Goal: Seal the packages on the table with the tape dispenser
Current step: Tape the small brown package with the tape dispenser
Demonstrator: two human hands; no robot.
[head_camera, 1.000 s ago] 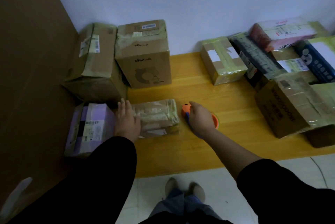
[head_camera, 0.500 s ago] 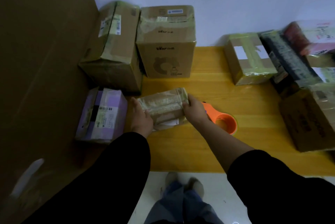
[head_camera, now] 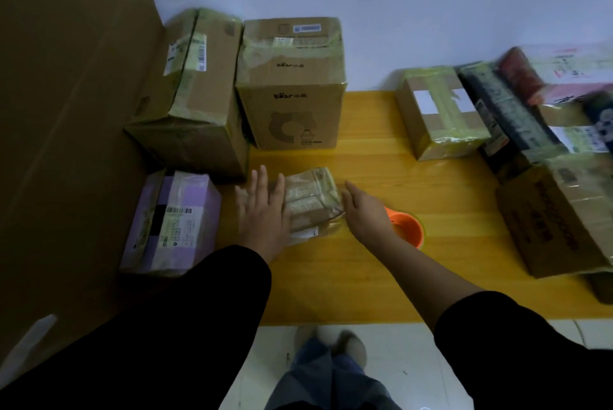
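Left hand (head_camera: 263, 214) on package (head_camera: 313, 202) edge

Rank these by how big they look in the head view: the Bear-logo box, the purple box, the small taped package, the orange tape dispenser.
1. Bear-logo box
2. purple box, though it sits nearer the camera, so the real gap is unsure
3. small taped package
4. orange tape dispenser, partly hidden behind the right hand

Both hands loosen on the small package (head_camera: 313, 202)

The right hand (head_camera: 366, 210), which left the tape dispenser (head_camera: 406, 230) on the bench (head_camera: 381, 277) a second ago, now opens beside the package's right end. The left hand (head_camera: 263, 214) flattens over its left end.
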